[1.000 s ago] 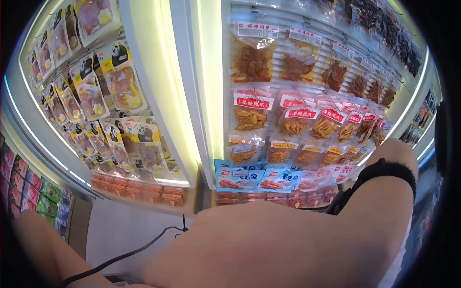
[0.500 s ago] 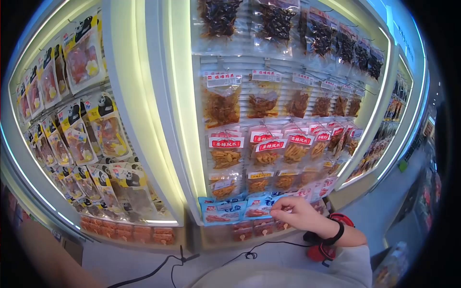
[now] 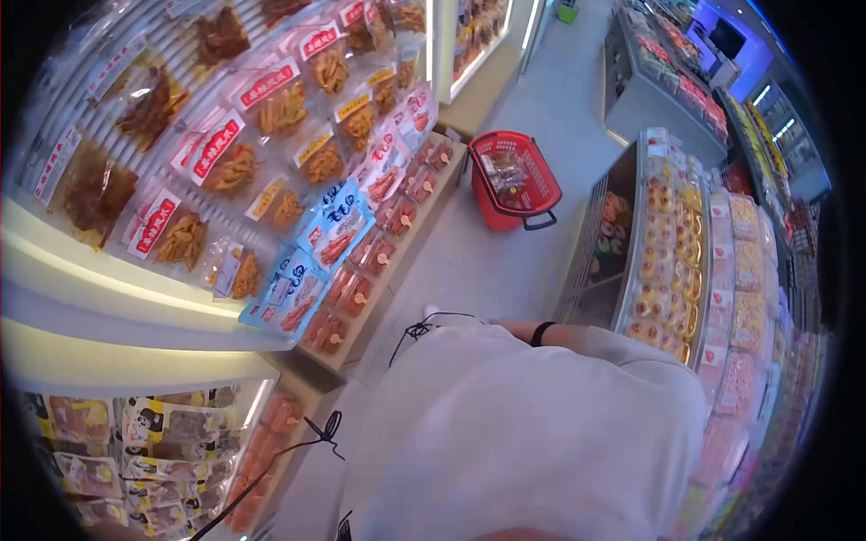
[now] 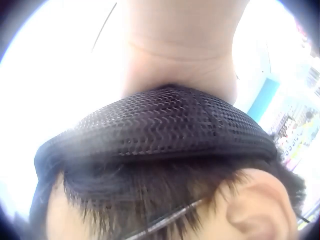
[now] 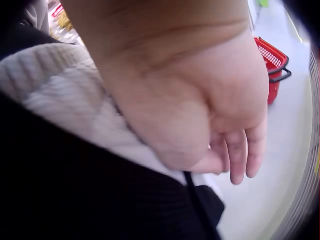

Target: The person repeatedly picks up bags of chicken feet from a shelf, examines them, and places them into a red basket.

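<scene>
Your left hand cannot be made out: the left wrist view shows only a wrist against a black mesh cap (image 4: 165, 125), hair and an ear, so whether the fingers are apart or together cannot be told. In the head view your pale sweater (image 3: 514, 433) hides both hands; only a black wristband (image 3: 541, 334) shows, at about 3 o'clock from the collar.

Wall pegs at 10 o'clock carry hanging snack packets (image 3: 216, 153), with blue packets (image 3: 311, 261) below them and a low shelf of small red packs (image 3: 361, 288). The red basket (image 3: 514, 180) sits on the floor at 12 o'clock, with packets inside, contents unclear. A display case of boxed pastries (image 3: 672, 261) is at 2 o'clock.

Your right hand (image 5: 200, 115) hangs by your side, fingers loosely together, holding nothing. The basket is well apart, at 1 o'clock from it.
</scene>
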